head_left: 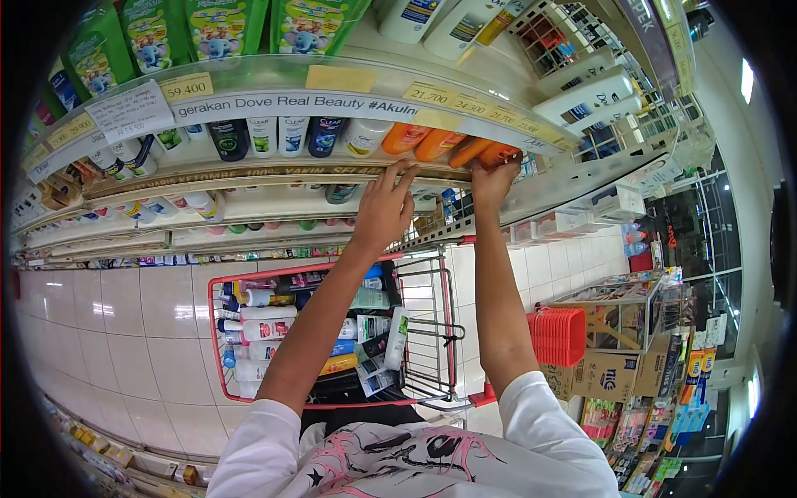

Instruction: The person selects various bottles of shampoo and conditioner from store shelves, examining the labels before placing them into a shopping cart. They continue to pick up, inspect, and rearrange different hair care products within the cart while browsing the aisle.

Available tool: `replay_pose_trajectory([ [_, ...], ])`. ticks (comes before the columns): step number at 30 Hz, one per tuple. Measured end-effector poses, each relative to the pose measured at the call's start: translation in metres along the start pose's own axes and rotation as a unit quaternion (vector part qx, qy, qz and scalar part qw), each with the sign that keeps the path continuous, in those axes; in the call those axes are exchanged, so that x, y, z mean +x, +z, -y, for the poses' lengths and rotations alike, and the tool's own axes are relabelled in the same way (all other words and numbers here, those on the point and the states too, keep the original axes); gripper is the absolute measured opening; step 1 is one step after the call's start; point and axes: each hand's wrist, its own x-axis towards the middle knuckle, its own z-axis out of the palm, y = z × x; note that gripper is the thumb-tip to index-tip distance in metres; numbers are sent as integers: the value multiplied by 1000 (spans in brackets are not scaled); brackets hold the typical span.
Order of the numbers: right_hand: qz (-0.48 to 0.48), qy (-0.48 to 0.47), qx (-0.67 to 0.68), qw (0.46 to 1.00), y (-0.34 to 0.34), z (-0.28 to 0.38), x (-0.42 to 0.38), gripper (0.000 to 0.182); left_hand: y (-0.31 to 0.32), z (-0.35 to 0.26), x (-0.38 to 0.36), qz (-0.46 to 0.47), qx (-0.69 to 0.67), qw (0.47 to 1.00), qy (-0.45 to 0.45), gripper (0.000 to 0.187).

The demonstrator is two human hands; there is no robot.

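Note:
My right hand [493,181] reaches to the right end of a store shelf, its fingers closed around an orange bottle [500,154]. Several more orange bottles [438,144] stand just left of it. My left hand [384,204] lies at the shelf's front edge [290,169] with fingers stretched out, below the orange bottles and holding nothing. Left of these stand a white bottle [364,135] and a dark blue Clear bottle [325,135]. Below my forearms is a shopping cart [452,332] with a red rim, loaded with many bottles and tubes.
Green pouches [228,31] and white Dove bottles [584,98] fill the shelf above, behind a price-label strip [349,104]. Stacked red baskets [555,337] stand at right beside cardboard boxes [604,375]. Tiled floor [116,332] stretches left of the cart.

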Motion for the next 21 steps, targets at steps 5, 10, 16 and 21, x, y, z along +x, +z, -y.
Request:
replay_pose_trajectory([
  [5,-16,-23,-20,999,4,-19,7,94,1,0,0,6,1,1000,-8,46],
  [10,6,-22,30,999,-2,-11,7,94,1,0,0,4,3,1000,-14,49],
  [16,22,-43,-11,999,-4,-18,9,93,3,1,-1,-14,8,1000,5,48],
  [21,38,-20,-88,995,-8,-7,-11,86,1,0,0,-6,1,1000,-4,48],
])
